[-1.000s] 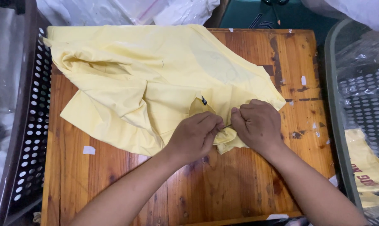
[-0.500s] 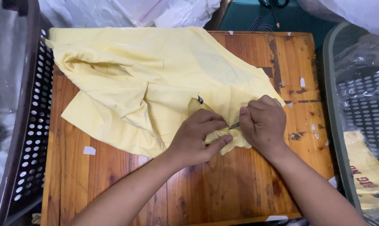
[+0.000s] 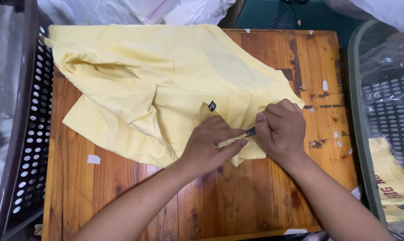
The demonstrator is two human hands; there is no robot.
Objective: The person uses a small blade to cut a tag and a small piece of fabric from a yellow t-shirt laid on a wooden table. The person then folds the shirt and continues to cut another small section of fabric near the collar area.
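Fingers of the right hand (image 3: pixel 282 131) are curled shut around a small dark tool (image 3: pixel 250 132), and only its short tip can be seen poking out toward the left; what kind of tool it is cannot be told. The tip is laid against a bunched bit of yellow cloth. That bit is pinched and pressed down by the left hand (image 3: pixel 211 145), whose fingers are closed on the fold, with the thumb stretched along it toward the tool. The two hands are set just beside each other, almost touching. The cloth belongs to a pale yellow garment (image 3: pixel 166 85), soft and thin, which is spread out but crumpled, with many folds and a rolled-up part near the far left corner. A tiny black tag (image 3: pixel 212 105) is sewn on it, just above the left hand. The garment is laid on a wooden table (image 3: pixel 255 196) made of brown planks, marked with dark stains and small white scraps of paper. The near half of the table is left bare. A dark basket with round holes (image 3: pixel 30 134) is seen at the left edge, and a grey-green basket (image 3: pixel 360 134) at the right, with more yellow cloth (image 3: pixel 391 178) inside it.
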